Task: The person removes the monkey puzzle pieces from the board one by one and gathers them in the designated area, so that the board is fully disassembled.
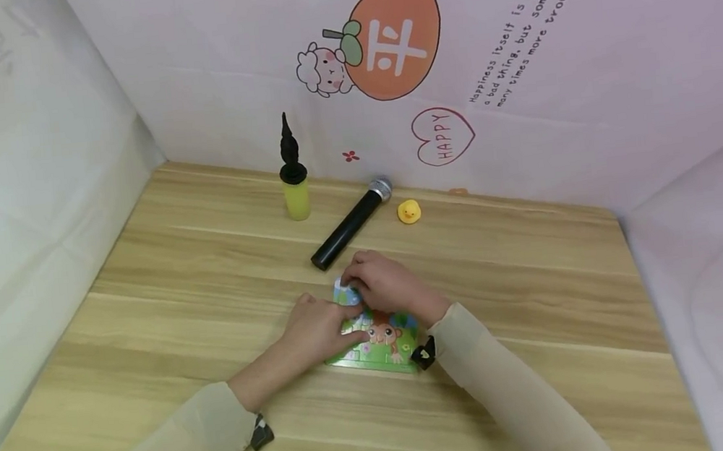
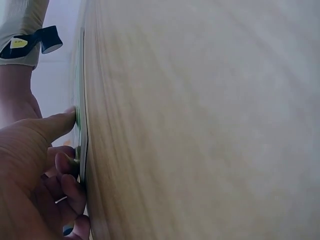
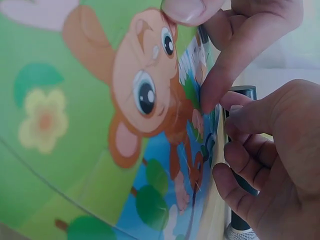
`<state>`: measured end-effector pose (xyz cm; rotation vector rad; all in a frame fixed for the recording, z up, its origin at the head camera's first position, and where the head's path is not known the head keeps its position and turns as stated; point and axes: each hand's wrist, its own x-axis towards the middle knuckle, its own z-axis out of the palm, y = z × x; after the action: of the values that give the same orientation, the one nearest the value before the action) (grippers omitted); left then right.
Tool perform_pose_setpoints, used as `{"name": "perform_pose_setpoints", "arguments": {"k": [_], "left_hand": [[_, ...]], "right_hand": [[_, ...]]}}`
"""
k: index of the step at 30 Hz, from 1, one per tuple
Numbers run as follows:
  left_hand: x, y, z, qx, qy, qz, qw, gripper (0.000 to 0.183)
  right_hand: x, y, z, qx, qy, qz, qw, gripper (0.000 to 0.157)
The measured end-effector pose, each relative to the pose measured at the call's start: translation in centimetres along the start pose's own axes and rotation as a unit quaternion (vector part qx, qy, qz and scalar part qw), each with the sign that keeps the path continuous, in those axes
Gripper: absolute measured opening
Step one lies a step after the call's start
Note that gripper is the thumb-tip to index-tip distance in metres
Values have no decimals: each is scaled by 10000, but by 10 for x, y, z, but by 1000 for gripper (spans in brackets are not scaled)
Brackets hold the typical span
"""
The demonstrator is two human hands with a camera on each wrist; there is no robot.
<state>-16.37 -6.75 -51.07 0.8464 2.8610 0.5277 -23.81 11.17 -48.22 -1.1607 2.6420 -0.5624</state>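
Observation:
A jigsaw puzzle (image 1: 374,358) with a cartoon monkey, flowers and green leaves lies flat on the wooden table. My left hand (image 1: 319,327) rests at its left side, thumb extended across the picture. In the right wrist view, the left thumb (image 3: 184,9) touches the monkey's face and a straight finger reaches the picture farther along. My right hand (image 1: 383,281) is over the puzzle's far left corner, fingers curled down, pinching a puzzle piece (image 1: 355,295) at the blue part. The right fingertips are close beside the left hand, and the hand partly hides that piece.
Beyond the puzzle lies a black microphone (image 1: 349,228) with a silver head. A yellow hand pump (image 1: 296,199) with a black top stands behind it, and a small yellow rubber duck (image 1: 409,211) sits to its right. White printed cloth (image 1: 224,86) walls in the wooden table (image 1: 514,385).

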Motion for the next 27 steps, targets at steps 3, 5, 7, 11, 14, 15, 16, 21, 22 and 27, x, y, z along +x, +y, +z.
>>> {"name": "perform_pose_setpoints", "arguments": {"k": [3, 5, 7, 11, 14, 15, 16, 21, 22, 27], "left_hand": [[0, 1, 0, 120, 4, -30, 9999, 56], [0, 0, 0, 200, 5, -57, 9998, 56], [0, 1, -1, 282, -5, -57, 9996, 56], [1, 2, -1, 333, -87, -7, 9994, 57], [2, 4, -3, 348, -181, 26, 9992, 57], [2, 4, -3, 344, -213, 30, 9992, 57], [2, 5, -4, 350, -244, 28, 9991, 57], [1, 5, -4, 494, -303, 24, 9983, 58], [1, 5, -5, 551, -303, 43, 9980, 58], [-1, 9, -6, 1105, -251, 268, 9932, 58]], "right_hand": [[-1, 2, 0, 115, 2, -24, 9999, 19], [-1, 3, 0, 212, 23, -37, 9998, 19], [-3, 4, 0, 318, 57, -40, 9995, 19], [-7, 9, 2, 411, 133, -57, 9990, 20], [-12, 12, 3, 379, 152, -102, 9991, 24], [-14, 13, 3, 372, 149, -121, 9991, 25], [-15, 14, 3, 365, 139, -143, 9991, 26], [-16, 14, 2, 440, 91, -143, 9989, 26], [-15, 14, 2, 467, 91, -143, 9988, 26], [-14, 14, 3, 527, 145, -184, 9983, 25]]}}
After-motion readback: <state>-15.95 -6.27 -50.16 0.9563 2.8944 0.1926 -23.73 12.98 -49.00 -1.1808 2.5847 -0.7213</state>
